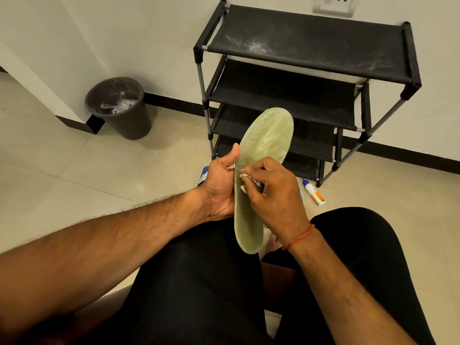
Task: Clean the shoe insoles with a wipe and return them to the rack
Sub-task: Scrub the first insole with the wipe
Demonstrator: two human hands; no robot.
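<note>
A pale green shoe insole point(266, 135) stands nearly upright above my lap, toe end pointing up toward the rack. My left hand point(220, 185) grips its left edge from behind, thumb raised along the rim. My right hand point(273, 192) pinches a crumpled white wipe point(245, 181) and presses it against the middle of the insole. The black shoe rack point(311, 43) with several fabric shelves stands against the wall just beyond; its shelves that I can see hold nothing.
A dark waste bin point(119, 108) with plastic scraps sits at the wall on the left. A white bottle with an orange label point(314, 192) lies on the tiled floor by the rack's foot. A blue-and-white object point(202, 174) peeks out behind my left hand.
</note>
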